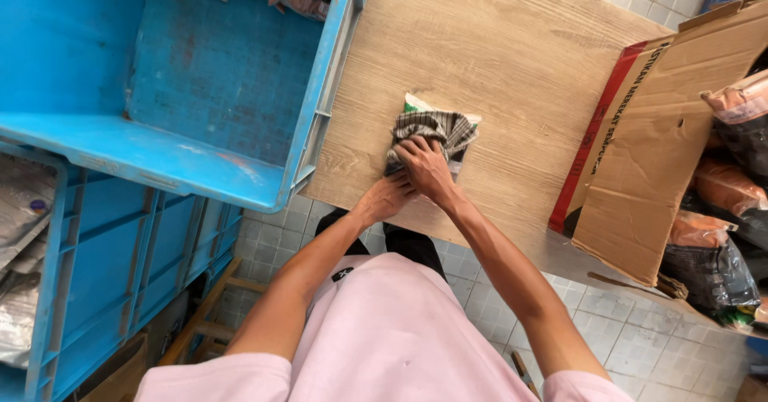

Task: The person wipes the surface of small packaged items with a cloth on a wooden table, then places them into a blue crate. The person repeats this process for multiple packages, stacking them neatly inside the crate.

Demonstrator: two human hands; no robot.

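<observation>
Right hand [424, 166] grips the soft checked cloth packet [436, 130], left hand [384, 198] pressed alongside on the woodgrain table [496, 42], blue plastic crate [200, 74] left, cardboard box [664, 138] right.

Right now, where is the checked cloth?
In the head view, the checked cloth lies on the wooden table near its front edge, under the right hand, between the blue crate and the cardboard box.

A pale pink short-sleeved shirt [392, 338] leaves both forearms bare; dark trousers [404, 242] carry a small white mark.
</observation>
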